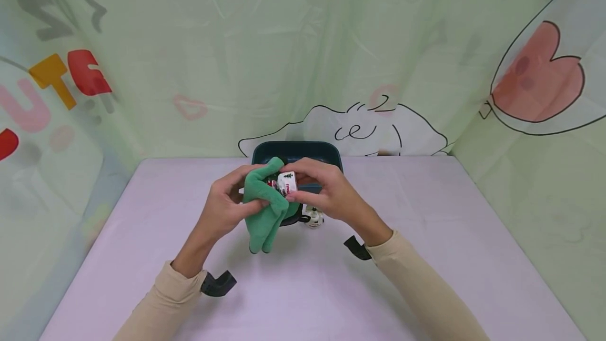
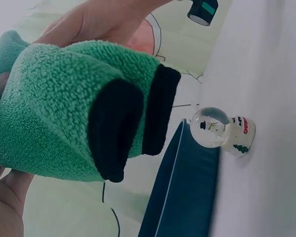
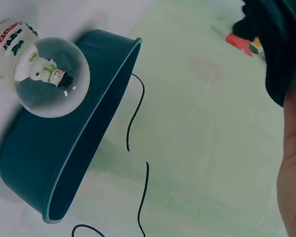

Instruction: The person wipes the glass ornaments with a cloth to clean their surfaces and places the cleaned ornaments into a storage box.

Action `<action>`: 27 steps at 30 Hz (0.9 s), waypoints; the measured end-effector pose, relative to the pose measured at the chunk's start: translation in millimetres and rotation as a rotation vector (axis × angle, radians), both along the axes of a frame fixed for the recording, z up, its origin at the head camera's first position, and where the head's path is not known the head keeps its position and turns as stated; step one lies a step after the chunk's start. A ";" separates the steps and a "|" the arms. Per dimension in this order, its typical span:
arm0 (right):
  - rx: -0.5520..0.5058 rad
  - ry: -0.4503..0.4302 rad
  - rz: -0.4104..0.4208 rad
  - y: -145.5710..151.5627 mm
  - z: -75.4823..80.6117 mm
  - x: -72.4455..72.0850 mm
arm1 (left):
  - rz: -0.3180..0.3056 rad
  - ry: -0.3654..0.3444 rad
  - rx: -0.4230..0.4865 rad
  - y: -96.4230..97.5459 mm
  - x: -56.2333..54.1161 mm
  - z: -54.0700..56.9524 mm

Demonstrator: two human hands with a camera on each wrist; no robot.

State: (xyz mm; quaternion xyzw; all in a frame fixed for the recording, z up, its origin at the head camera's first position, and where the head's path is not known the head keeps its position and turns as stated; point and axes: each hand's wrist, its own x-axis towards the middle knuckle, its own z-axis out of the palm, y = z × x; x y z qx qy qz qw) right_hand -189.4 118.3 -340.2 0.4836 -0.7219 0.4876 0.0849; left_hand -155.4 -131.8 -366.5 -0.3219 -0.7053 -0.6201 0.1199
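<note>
My left hand (image 1: 221,205) grips a fluffy green cloth (image 1: 258,199) with dark edging, folded over the globe end of a small snow globe (image 1: 287,183). My right hand (image 1: 333,188) pinches that snow globe by its white base, which has red lettering and a small green tree. The cloth hides much of the globe; a bit of red shows beside the base. In the left wrist view the cloth (image 2: 54,108) covers most of the hands' work. A second snow globe (image 3: 49,79), with a snowman inside, stands upright on the table just below the hands.
A dark teal bin (image 1: 295,147) stands behind the hands, near the table's back edge, with the snowman globe close in front of it. The table (image 1: 293,299) has a pale lilac cover. Printed pale green curtains (image 1: 213,67) enclose the back and sides.
</note>
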 end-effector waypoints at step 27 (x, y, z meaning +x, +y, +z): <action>-0.023 0.460 0.041 -2.1 -2.2 -9.7 | 0.026 -0.156 0.046 -1.2 -1.7 -0.4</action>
